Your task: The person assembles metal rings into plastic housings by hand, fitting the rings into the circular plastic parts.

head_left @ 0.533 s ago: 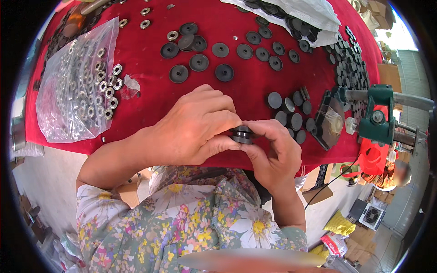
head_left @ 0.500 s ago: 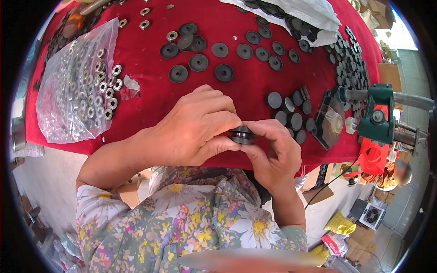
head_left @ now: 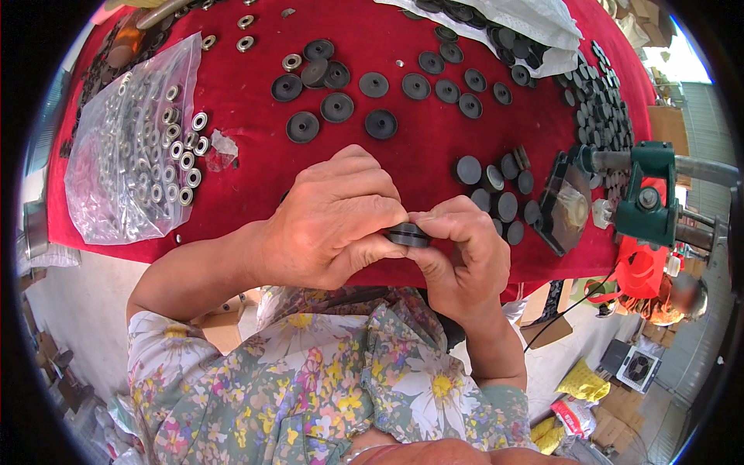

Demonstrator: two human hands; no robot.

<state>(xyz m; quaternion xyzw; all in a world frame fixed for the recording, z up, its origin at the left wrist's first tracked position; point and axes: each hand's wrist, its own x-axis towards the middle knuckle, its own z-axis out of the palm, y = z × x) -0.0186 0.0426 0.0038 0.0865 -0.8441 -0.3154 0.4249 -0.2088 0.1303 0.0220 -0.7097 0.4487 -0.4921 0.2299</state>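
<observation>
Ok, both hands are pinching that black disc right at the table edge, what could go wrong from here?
The black disc is gripped only by the fingertips of the left hand and right hand, beyond the edge of the red table; a slip would likely drop it into the lap or onto the floor. A forearm sweep could also nudge the bag of metal rings.

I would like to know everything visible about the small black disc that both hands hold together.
The small black round disc looks like dull rubber or plastic, with a raised rim showing at its edge. It is held near the front edge of the red cloth-covered table, pinched between the fingers of the left hand and the right hand. Fingers hide most of it, so its centre cannot be seen.
</observation>
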